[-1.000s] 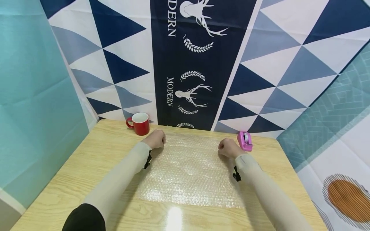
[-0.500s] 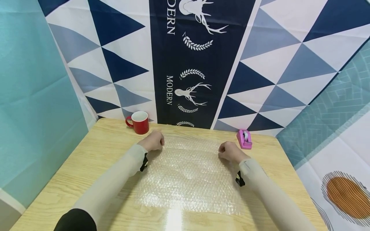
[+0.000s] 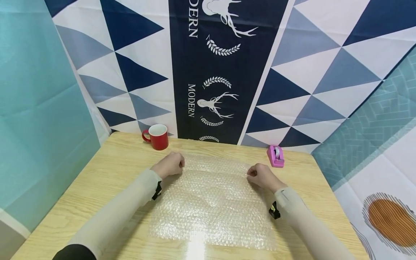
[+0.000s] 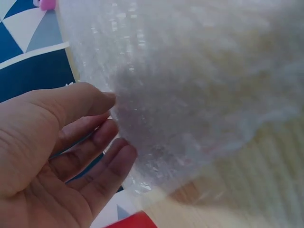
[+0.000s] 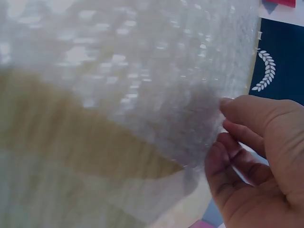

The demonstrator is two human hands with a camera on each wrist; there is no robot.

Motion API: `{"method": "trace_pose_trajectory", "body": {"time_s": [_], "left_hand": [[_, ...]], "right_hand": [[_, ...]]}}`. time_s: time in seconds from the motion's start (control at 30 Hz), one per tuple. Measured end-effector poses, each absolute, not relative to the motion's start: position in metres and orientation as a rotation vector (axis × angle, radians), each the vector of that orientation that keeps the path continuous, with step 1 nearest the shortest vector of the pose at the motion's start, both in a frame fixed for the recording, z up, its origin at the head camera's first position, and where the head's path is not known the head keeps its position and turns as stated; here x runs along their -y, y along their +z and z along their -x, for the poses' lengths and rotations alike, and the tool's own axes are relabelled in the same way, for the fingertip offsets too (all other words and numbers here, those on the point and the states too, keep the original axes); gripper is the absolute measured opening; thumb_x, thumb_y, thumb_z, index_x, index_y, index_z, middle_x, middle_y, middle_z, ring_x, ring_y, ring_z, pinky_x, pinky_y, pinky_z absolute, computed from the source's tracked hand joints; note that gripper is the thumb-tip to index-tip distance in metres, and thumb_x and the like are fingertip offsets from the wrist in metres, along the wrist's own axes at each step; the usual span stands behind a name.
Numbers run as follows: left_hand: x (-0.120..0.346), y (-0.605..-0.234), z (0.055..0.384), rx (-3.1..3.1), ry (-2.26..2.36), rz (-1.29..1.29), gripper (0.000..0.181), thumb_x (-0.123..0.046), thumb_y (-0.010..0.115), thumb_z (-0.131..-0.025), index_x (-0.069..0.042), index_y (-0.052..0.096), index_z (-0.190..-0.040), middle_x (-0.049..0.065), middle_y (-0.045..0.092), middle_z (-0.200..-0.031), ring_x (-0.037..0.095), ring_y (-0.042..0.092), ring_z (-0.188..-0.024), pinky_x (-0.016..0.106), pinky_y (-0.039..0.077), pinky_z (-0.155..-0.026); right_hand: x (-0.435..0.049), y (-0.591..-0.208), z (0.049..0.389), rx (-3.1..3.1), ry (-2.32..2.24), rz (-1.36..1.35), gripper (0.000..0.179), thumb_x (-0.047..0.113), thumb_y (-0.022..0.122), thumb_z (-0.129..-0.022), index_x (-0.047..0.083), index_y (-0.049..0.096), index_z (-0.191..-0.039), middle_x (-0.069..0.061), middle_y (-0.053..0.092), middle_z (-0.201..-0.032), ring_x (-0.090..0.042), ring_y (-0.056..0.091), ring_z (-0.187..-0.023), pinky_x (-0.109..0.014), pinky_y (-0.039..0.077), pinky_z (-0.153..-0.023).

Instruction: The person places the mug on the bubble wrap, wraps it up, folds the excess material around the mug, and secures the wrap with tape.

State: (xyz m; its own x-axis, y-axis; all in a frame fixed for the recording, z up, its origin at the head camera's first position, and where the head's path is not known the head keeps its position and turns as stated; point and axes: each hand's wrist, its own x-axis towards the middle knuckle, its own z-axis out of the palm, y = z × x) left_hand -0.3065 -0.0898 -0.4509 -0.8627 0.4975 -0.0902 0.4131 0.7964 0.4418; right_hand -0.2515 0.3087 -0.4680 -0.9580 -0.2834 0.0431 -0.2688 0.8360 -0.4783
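A clear sheet of bubble wrap (image 3: 214, 202) lies spread over the wooden table. At its far left corner my left hand (image 3: 169, 165) pinches the edge between thumb and curled fingers. My right hand (image 3: 262, 177) pinches the far right corner in the same way. In the left wrist view, the thumb and fingers (image 4: 88, 142) meet the rim of the wrap. The right wrist view has the fingers (image 5: 237, 156) at the other corner, with the sheet lifted off the wood there.
Behind my left hand stands a red mug (image 3: 159, 137) with a white inside, near the table's back edge. A pink tape dispenser (image 3: 275, 156) sits at the back right, beyond my right hand. Patterned cloth (image 3: 208, 65) hangs behind the table (image 3: 107, 173).
Both hands have drawn back toward me, and the bubble wrap has come with them, its near edge now closer to the front. Mug and tape dispenser stay in place.
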Motion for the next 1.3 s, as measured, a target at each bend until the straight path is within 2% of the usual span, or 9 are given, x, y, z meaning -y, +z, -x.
{"method": "trace_pose_trajectory", "body": {"time_s": [0.23,0.47,0.6,0.87,1.03,1.3], "left_hand": [[0.094,-0.454,0.299,-2.829,0.612,-0.84,0.008,0.002,0.072,-0.085,-0.003,0.076,-0.09,0.006,0.071,-0.088,0.019,0.059,-0.084,0.034,0.055,-0.079],[0.101,-0.462,0.299,-2.856,0.564,-0.906,0.007,-0.001,0.074,-0.085,-0.006,0.079,-0.088,0.004,0.073,-0.087,0.018,0.061,-0.083,0.034,0.056,-0.079],[0.103,-0.464,0.297,-2.853,0.566,-0.92,0.008,-0.002,0.074,-0.086,-0.006,0.08,-0.089,0.004,0.075,-0.088,0.018,0.062,-0.086,0.036,0.057,-0.083],[0.102,-0.46,0.292,-2.86,0.548,-0.954,0.007,-0.002,0.074,-0.087,-0.006,0.079,-0.089,0.004,0.075,-0.087,0.018,0.062,-0.085,0.037,0.057,-0.084],[0.103,-0.46,0.289,-2.853,0.529,-0.97,0.006,-0.004,0.074,-0.088,-0.006,0.079,-0.091,0.005,0.074,-0.089,0.018,0.061,-0.086,0.038,0.056,-0.085],[0.105,-0.459,0.283,-2.853,0.54,-1.018,0.009,-0.003,0.075,-0.086,-0.008,0.076,-0.079,-0.002,0.069,-0.075,0.015,0.055,-0.078,0.034,0.052,-0.078]], "right_hand": [[-0.316,-0.474,0.243,-3.034,-0.803,0.52,0.013,0.007,0.078,-0.088,0.0,0.079,-0.098,-0.009,0.071,-0.09,-0.016,0.062,-0.081,-0.029,0.054,-0.072],[-0.315,-0.478,0.239,-3.042,-0.842,0.549,0.007,0.008,0.081,-0.086,0.004,0.08,-0.092,-0.007,0.072,-0.09,-0.016,0.065,-0.081,-0.026,0.056,-0.071],[-0.316,-0.478,0.237,-3.041,-0.852,0.558,0.004,0.007,0.081,-0.086,0.004,0.081,-0.09,-0.007,0.072,-0.09,-0.015,0.066,-0.081,-0.024,0.057,-0.071],[-0.318,-0.476,0.234,-3.063,-0.802,0.563,0.007,0.01,0.08,-0.089,0.004,0.08,-0.09,-0.007,0.07,-0.092,-0.015,0.064,-0.082,-0.026,0.057,-0.072],[-0.316,-0.476,0.231,-3.07,-0.808,0.595,0.006,0.009,0.081,-0.087,0.003,0.079,-0.087,-0.006,0.07,-0.09,-0.014,0.064,-0.08,-0.027,0.057,-0.071],[-0.318,-0.475,0.226,-3.06,-0.808,0.619,0.006,0.008,0.08,-0.088,0.003,0.079,-0.088,-0.006,0.069,-0.09,-0.012,0.062,-0.08,-0.026,0.056,-0.071]]}}
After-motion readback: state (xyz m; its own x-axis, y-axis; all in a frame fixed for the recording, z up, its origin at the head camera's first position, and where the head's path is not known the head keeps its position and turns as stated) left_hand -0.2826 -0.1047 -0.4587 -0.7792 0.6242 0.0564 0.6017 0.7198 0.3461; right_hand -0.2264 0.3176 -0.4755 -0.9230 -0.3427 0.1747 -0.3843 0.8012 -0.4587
